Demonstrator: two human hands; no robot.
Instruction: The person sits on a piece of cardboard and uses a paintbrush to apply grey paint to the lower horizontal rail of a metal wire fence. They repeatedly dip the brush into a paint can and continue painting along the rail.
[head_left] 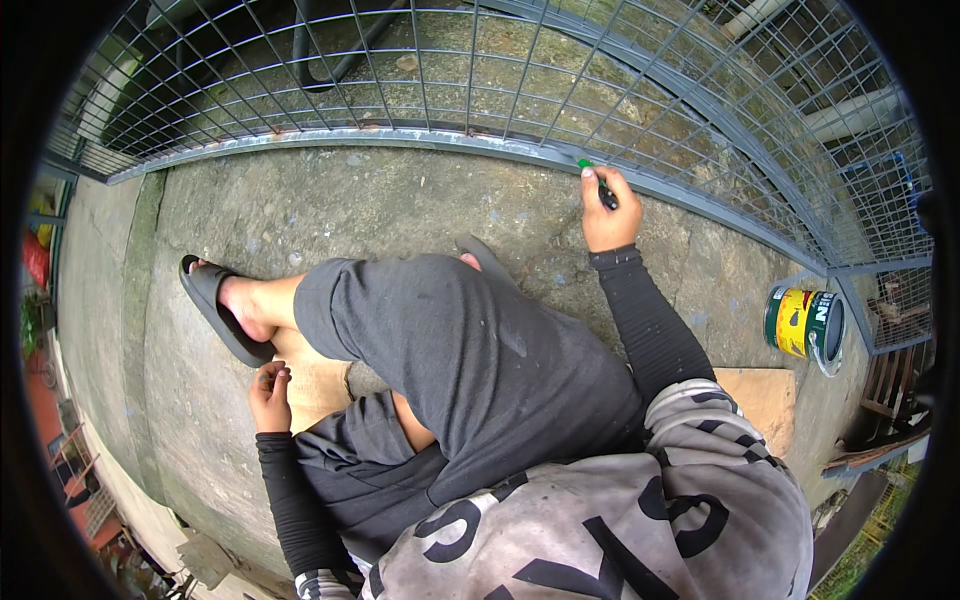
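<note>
My right hand (611, 210) is closed around a slim tool with a black handle and a green part (584, 163). Its far end meets the grey-blue bottom rail (540, 152) of a wire mesh panel; whether it has bristles is too small to tell. Down at the left, my left hand (269, 398) hangs beside my bent leg, just below a dark slipper (222, 310) on my foot. Its fingers are curled in, and anything inside them is hidden. Rusty, unevenly coloured patches show along the rail.
A dark green and yellow paint can (803, 322) stands on the concrete floor (400, 205) at the right, near the mesh corner. Flat cardboard (755, 400) lies under me. Behind the mesh (470, 70) are a dark curved metal frame (310, 50) and rough ground.
</note>
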